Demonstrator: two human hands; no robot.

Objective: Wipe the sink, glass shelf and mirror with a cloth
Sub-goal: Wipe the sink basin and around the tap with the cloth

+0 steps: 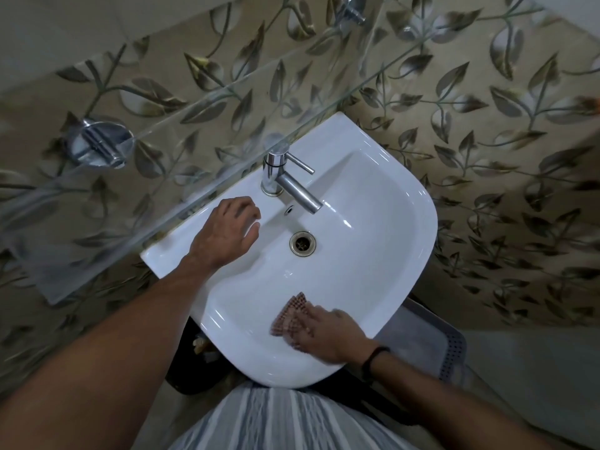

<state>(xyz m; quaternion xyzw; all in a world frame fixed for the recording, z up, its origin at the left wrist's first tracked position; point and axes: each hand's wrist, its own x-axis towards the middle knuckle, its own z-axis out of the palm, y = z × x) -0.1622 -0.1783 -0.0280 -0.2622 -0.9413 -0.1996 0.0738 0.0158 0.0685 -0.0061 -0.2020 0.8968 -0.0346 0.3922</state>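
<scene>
The right grip lies on a checked cloth, fingers spread fairly straight over it and pressing it to the inner wall of the sink, on the near side of the drain. The fingers are blurred, so a finer hold cannot be told. A dark band circles that wrist. The left grip holds nothing; its fingers are apart and loosely bent, resting on the rim to the left of the drain, just beside the tap. The tap stands behind the drain, its spout reaching out above the basin. The glass shelf runs slantwise above the back rim, beyond the drain, carried by a chrome bracket on the leaf-patterned wall. A grey perforated basket sits lower down, to the drain's right and nearer the person.
</scene>
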